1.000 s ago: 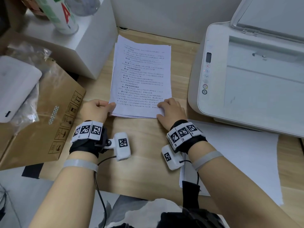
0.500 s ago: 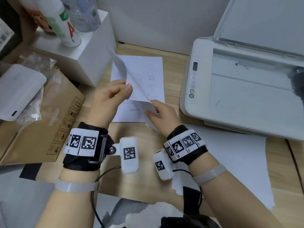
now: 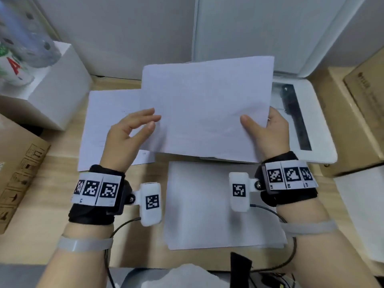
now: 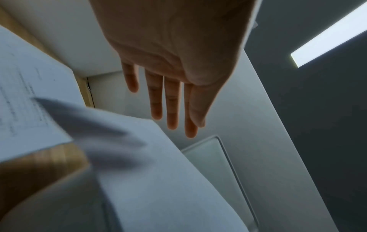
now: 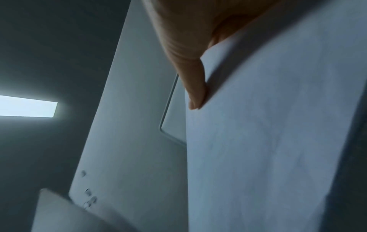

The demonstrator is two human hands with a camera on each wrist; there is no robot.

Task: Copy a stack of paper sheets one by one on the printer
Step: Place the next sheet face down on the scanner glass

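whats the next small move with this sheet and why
Probably lower the sheet flat onto the printer glass. The right hand pinches its edge above the open scanner, blank side up; the left hand is open beside it, free to steady the sheet.

- A light wooden tabletop (image 3: 52, 235) carries everything.
- A plain pale grey wall (image 3: 124, 34) stands behind it.
- A long rectangular ceiling light (image 5: 25, 106) glows on a dim ceiling (image 5: 49, 47).
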